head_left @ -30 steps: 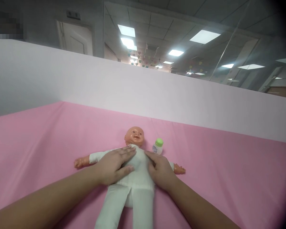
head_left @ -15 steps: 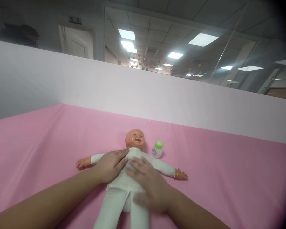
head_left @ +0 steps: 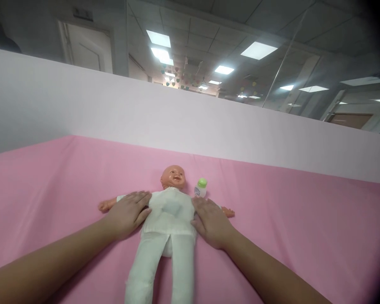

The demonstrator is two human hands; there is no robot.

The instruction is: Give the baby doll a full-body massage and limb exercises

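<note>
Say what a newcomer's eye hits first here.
Probably the doll, white-bodied and lying face up on the pink cover at bottom centre, with the left hand and right hand spread open at either side of its torso. Next, the small green-capped bottle beside its head, on the picture's right. Bright ceiling lights also stand out up top, beyond the white wall.

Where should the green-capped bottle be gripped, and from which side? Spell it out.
Grip the bottle by its pale body, just below the green cap, probably with the right hand coming from the right. The doll's head lies to the left and its outstretched arm on the near side, while pink sheet lies to the right.
</note>
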